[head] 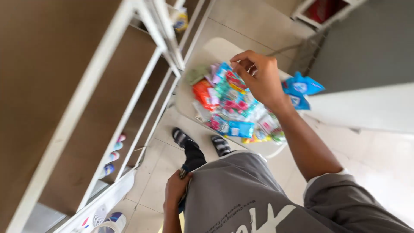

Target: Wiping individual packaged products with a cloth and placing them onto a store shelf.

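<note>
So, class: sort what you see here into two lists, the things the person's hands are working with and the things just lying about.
In hand:
- right hand, reaching over the pile of colourful packets
- pale tray that bears the pile
- left hand, down at the grey shirt's hem

Lying about:
- blue packets beside the tray
- white shelf rack
- bottles on a lower shelf

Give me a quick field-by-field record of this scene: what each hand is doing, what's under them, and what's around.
right hand: raised over the packet pile, fingers curled; whether it pinches anything cannot be told
left hand: low at the hip, against the grey shirt
packet pile: colourful small packets heaped on a pale stool seat
blue packets: beside the pile, behind the right wrist
shelving: white-framed, brown shelves, left
floor: pale tiles
</note>
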